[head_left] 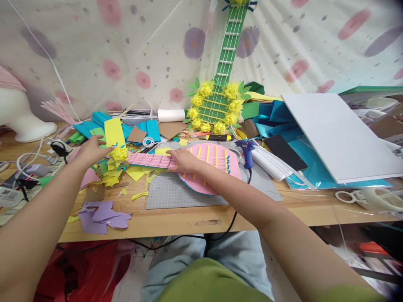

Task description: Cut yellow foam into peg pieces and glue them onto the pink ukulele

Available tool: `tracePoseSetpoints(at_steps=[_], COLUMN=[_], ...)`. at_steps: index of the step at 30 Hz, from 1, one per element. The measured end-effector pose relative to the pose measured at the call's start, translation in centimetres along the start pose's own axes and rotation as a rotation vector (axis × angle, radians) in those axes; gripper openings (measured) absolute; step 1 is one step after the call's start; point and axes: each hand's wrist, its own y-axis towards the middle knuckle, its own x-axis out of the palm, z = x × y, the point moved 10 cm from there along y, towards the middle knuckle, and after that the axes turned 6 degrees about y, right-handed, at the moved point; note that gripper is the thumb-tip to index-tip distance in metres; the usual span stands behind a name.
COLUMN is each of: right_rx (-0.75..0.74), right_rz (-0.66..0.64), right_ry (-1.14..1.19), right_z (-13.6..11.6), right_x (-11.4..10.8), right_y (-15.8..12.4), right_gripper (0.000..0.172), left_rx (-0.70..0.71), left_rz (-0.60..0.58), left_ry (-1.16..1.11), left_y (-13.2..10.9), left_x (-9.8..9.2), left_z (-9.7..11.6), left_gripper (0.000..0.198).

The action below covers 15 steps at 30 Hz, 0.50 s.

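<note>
The head-worn camera looked forward and down from above the person's light-blue jeans (176, 256), close over the wooden workbench (176, 218), and faced the flower-print sheet (154, 50) behind it; the darkened upper-right corner was perhaps the lens's limit

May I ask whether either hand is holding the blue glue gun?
No, the blue glue gun is beside the pink guitar, apart from both the left hand and the right hand.
</note>
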Motion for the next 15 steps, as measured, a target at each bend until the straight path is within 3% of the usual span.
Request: tracePoseSetpoints(at_steps=[5,15], right_rx=[-0.008,-0.016], right_rz=[0.011,0.025], right_ry=[-0.001,-0.013], right_z=[0.1,-0.1], right_x=[0.1,0.2], right_y=[0.0,-0.1], right_gripper=[0.066,0.064], left_rx=[0.01,0.011], left_rz=[0.142,0.081], left_ry=[0.195,0.161], left_y=[-0.6,-0.2], left_x=[-1.5,0.2], left_z=[1.0,0.5], left_gripper=[0.076,0.083])
